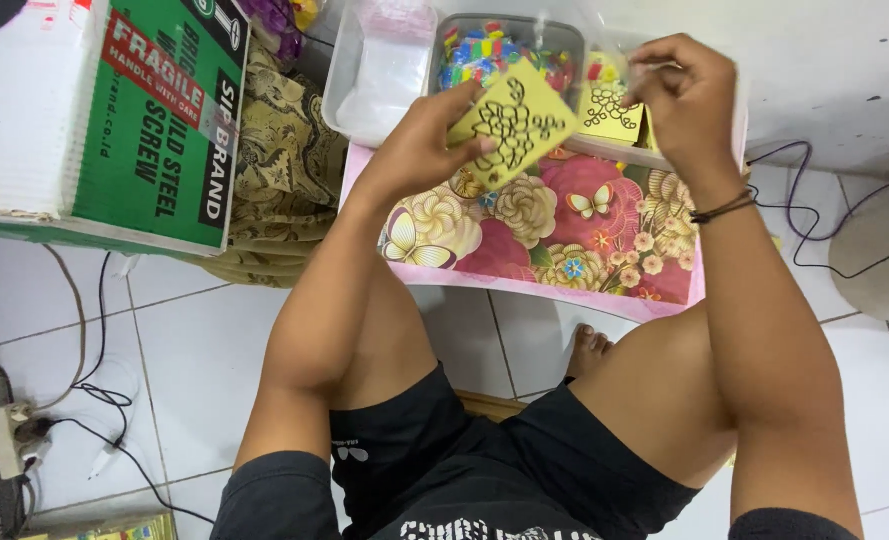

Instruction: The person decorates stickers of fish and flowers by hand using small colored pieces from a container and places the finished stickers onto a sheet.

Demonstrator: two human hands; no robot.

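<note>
My left hand [433,140] holds a yellow square card [515,122] with a black cut-out flower pattern, tilted above a small pink table [565,225] covered in a flower and butterfly print. My right hand [687,95] is raised at the table's far right, fingers pinched on a clear plastic sleeve whose edges are hard to make out. Just left of that hand lies a second yellow patterned card [610,112]. Behind the cards stands a clear tub [505,50] filled with small coloured pieces.
A white empty plastic tub [380,65] stands left of the coloured one. A green and white cardboard box [135,110] sits at the left on patterned cloth [280,170]. Cables and a power strip [10,435] lie on the white tiled floor. My knees are under the table.
</note>
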